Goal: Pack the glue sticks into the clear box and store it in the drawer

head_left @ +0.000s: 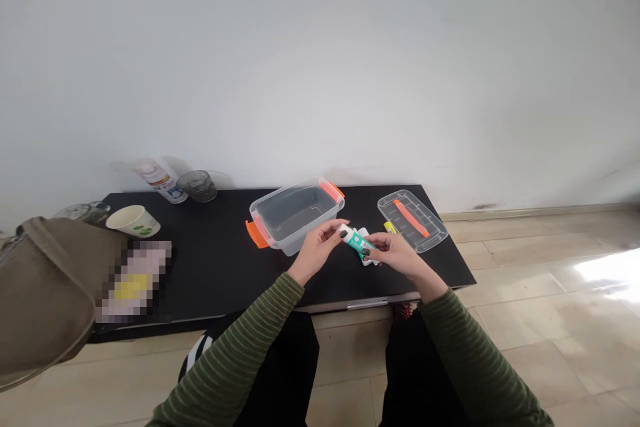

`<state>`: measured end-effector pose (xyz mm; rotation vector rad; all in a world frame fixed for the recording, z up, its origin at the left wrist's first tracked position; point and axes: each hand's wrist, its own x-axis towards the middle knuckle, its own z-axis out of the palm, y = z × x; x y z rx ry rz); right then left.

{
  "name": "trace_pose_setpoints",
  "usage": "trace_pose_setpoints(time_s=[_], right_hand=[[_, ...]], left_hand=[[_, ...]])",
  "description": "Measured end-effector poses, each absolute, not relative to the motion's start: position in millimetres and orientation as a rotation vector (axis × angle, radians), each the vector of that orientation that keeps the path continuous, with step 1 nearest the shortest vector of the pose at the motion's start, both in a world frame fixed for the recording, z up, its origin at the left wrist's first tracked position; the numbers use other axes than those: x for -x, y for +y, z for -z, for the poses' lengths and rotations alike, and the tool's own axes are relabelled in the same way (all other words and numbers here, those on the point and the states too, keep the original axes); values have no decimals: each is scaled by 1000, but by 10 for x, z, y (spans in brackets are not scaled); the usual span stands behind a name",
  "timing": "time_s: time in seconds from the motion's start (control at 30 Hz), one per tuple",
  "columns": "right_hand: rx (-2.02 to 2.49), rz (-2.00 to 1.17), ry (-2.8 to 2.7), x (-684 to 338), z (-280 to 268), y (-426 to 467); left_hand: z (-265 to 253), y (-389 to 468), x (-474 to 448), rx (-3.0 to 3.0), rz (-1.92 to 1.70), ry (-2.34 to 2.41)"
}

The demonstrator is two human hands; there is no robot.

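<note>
Between my two hands is a green-and-white glue stick (356,243), tilted, its white cap end toward the left. My left hand (320,244) pinches the cap end with thumb and fingers. My right hand (393,255) grips the other end of the tube. Under the glue stick, partly hidden by it and my fingers, lie white pieces (369,260) whose kind I cannot make out. A small yellow item (390,227) shows just behind my right hand. To the left stands a clear plastic box (290,240) with orange latches, its top uncovered. Its clear lid (435,238) with an orange handle lies at the right.
The black table (225,280) stands against a white wall. On its left are a paper cup (134,221), a dark glass (198,187), a spray can (163,180) and a pixelated packet (135,280). A brown bag (50,293) covers the left corner.
</note>
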<state>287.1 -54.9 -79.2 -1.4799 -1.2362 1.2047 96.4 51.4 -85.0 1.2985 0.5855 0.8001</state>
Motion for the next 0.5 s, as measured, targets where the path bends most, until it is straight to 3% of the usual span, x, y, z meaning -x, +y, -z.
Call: trace_pose_setpoints(time_s=[0.17,0.27,0.4,0.5], right_hand=[[1386,-1254,-1173,-2774,751,-506],[1411,-1202,-1100,-2776,809,-463],[1504,-1092,-1042,-2797,892,-389],[1527,-1048,-1023,-2743,881,-327]], left_hand=[[626,662,-730,-1609,-964,687],[544,1019,-455,-1858,-1208,1097],[671,1529,-102,-1907,-1067,1642],[836,1677,61,-1829,-896,1607]])
